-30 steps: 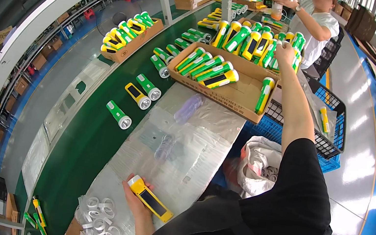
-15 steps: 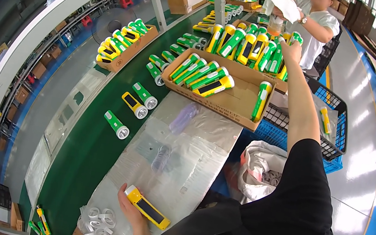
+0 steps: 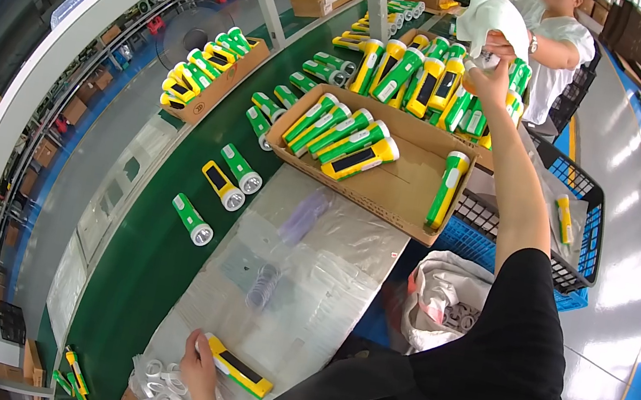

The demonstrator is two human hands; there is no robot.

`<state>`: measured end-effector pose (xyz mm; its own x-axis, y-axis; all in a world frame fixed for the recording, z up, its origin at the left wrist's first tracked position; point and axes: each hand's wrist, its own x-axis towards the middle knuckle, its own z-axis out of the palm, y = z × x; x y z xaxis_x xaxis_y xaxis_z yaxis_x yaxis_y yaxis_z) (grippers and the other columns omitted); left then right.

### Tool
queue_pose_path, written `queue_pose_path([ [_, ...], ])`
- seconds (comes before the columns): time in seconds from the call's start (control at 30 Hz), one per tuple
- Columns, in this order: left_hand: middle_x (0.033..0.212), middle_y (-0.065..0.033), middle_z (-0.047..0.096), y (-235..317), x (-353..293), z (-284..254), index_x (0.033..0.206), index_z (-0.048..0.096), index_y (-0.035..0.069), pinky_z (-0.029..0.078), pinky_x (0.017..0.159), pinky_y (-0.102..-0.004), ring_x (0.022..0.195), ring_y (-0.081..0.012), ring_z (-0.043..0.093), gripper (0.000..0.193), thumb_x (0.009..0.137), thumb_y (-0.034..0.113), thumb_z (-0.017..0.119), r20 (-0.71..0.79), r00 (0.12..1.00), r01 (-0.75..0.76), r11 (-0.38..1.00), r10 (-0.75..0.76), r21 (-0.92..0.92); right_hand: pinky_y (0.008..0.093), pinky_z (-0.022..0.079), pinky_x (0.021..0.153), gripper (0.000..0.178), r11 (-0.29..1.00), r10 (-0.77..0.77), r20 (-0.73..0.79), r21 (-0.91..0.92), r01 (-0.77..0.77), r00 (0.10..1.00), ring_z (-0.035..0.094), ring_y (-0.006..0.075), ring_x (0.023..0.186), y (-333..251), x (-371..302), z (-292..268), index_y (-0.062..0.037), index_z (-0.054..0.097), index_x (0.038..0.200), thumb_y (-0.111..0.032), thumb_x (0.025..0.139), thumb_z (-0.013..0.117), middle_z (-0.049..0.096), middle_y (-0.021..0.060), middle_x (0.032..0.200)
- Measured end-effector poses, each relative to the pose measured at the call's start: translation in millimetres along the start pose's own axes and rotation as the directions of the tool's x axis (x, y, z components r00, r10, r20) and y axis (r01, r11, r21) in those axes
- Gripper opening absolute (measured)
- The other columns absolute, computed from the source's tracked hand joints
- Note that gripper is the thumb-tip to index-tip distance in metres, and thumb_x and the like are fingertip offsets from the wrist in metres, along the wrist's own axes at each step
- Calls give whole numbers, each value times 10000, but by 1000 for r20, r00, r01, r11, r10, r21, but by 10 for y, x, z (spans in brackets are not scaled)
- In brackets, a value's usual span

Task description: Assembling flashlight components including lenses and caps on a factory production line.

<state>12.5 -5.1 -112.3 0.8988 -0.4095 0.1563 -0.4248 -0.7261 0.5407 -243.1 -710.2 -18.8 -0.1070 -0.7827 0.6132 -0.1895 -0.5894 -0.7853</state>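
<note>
A yellow and green flashlight (image 3: pixel 240 369) with a dark panel lies on the plastic-covered work surface. My left hand (image 3: pixel 199 366) is beside its white head end, fingers partly spread and not wrapped around it. My right arm stretches far forward. My right hand (image 3: pixel 488 84) is closed above a crowded box of green and yellow flashlights (image 3: pixel 397 73), close to a co-worker's hand (image 3: pixel 499 45). Something pale and clear shows at my fingertips, too small to make out. A white cloth (image 3: pixel 491 17) hangs over the co-worker's hand.
A shallow cardboard box (image 3: pixel 419 166) holds several flashlights. More flashlights (image 3: pixel 192 219) lie on the green belt (image 3: pixel 128 286). White rings (image 3: pixel 164 398) are piled by my left forearm. Stacked clear pieces (image 3: pixel 263 287) lie on the sheet. A sack (image 3: pixel 428 294) and black crate (image 3: pixel 588 219) stand right.
My left hand has drawn slightly left from the flashlight, which is lying lower in view. My right hand has moved left, up to the co-worker's hand. The whole view has shifted a little.
</note>
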Motion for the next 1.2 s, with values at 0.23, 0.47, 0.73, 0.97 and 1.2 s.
queue_pose_path([
  [0.23, 954, -102, 636, 602, 207, -483, 1239, 577, 25, 442, 642, -307, 816, -192, 600, 378, 874, 102, 642, -144, 910, -397, 917, 388, -37, 344, 449, 925, 614, 997, -65, 136, 41, 60, 989, 577, 217, 1059, -499, -490, -251, -20, 442, 1276, -159, 759, 742, 604, 124, 1128],
  [0.47, 1381, -203, 449, 2735, 341, -358, 1326, 488, 8, 394, 1029, -423, 1238, -366, 474, 586, 815, 152, 734, -218, 363, -918, 307, 906, -251, 343, 485, 916, 638, 939, -170, 388, 341, 30, 906, 611, 205, 1036, -960, -1549, -541, -10, 441, 1280, -118, 731, 749, 617, 116, 1136],
  [0.73, 1280, -202, 533, 2960, 198, -109, 1309, 517, -6, 451, 937, -386, 1122, -353, 553, 418, 932, 156, 598, -198, 221, -927, 142, 955, -348, 359, 515, 775, 672, 926, -148, 872, 288, -244, 466, 646, 233, 844, -1776, -3132, -938, 2, 419, 1282, -153, 722, 757, 632, 110, 942],
  [0.97, 1050, -121, 669, 1509, -30, 252, 1190, 611, -32, 464, 856, -271, 960, -186, 617, 318, 990, 203, 536, 31, 897, -264, 592, 440, -762, 368, 509, 774, 654, 999, -49, 999, 49, -24, 4, 658, 313, 910, -2194, -3476, -909, 0, 533, 1222, -394, 746, 746, 663, 193, 1003],
  [1.2, 929, -51, 674, 848, -367, 453, 1044, 642, -22, 500, 728, -258, 834, -115, 624, 344, 1010, 293, 508, 399, 916, 384, 202, 37, -901, 341, 494, 748, 559, 970, 202, 842, -101, 222, -500, 638, 241, 828, -3047, -3163, -414, 12, 632, 1094, -433, 765, 708, 677, 150, 921],
])
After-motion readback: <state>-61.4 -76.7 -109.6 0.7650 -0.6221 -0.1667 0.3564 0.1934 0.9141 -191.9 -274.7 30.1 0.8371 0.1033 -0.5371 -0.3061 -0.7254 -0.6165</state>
